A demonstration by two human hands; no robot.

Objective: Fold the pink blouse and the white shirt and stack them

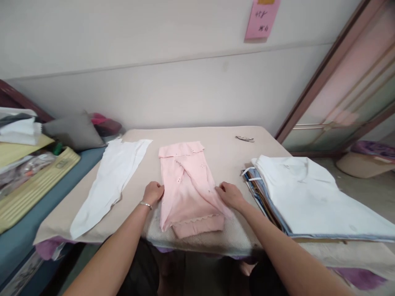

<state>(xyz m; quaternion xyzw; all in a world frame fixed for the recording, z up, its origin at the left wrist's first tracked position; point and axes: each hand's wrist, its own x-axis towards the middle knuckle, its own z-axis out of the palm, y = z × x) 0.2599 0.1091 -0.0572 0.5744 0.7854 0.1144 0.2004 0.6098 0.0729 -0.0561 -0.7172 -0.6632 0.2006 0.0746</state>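
A pink cloth piece with small embroidered flowers and a scalloped edge (191, 193) lies on the table in front of me, its far end folded over into a band. At its left edge, my left hand (153, 192) has its fingers closed on the cloth. Across from it, my right hand (230, 195) pinches the right edge between thumb and fingers. White cut fabric (112, 181) lies flat to the left of the pink cloth. On the right, a stack of folded fabrics topped with white cloth (308, 197) rests beside my right forearm.
Small metal thread snips (245, 139) lie near the table's back right. The cream-covered table (216, 139) meets a white wall with a pink note (262, 18). At far left are a yellow ridged board (43, 185) and a grey cushion (74, 130). A bin (364, 164) stands at right.
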